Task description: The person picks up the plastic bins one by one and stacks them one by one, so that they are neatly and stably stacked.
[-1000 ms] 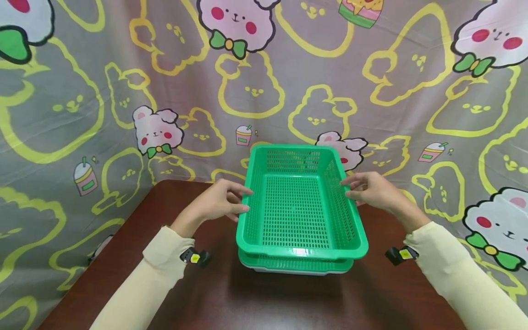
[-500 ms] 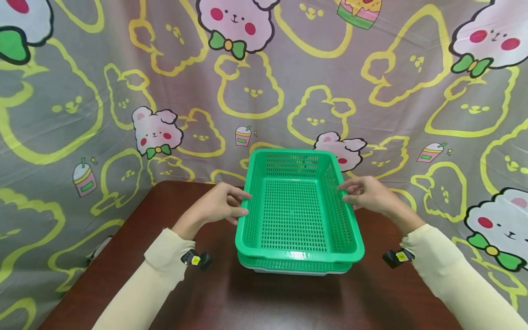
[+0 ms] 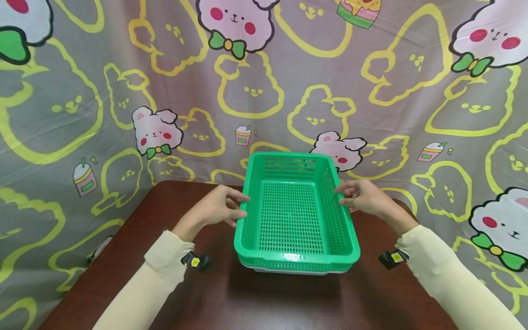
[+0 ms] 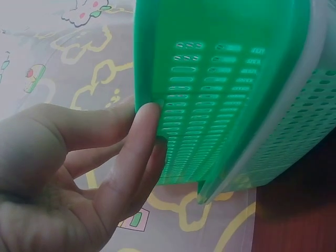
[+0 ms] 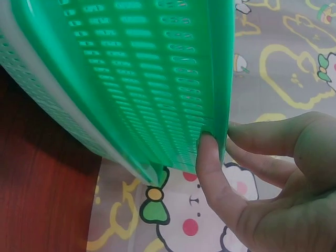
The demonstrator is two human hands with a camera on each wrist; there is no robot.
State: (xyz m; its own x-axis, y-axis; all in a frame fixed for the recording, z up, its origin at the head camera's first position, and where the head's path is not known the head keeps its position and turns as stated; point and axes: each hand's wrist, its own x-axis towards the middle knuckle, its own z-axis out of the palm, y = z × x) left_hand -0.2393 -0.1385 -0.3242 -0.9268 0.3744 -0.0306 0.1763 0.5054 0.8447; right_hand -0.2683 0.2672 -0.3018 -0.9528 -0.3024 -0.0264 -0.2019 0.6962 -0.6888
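A green plastic basket (image 3: 290,217) with slotted walls and floor sits tilted at the top of a stack. My left hand (image 3: 216,206) pinches its left rim between thumb and fingers. On the opposite side, the right hand (image 3: 365,198) grips the right rim the same way. Beneath it, the left wrist view shows a second green rim (image 4: 295,42) and a white rim (image 4: 317,31) of a perforated basket. A gap separates the held basket's side rim from those lower rims. The insides of the lower baskets are hidden.
The stack stands on a dark reddish-brown table (image 3: 284,307). Behind and to the sides hangs a grey curtain (image 3: 264,101) printed with cartoon bears and rabbits. A black wrist camera (image 3: 197,261) is strapped at the left cuff, another (image 3: 392,259) at the right.
The held basket has come down and slightly left, its front rim now close against the rims below. Both hands have moved down with it, keeping their hold.
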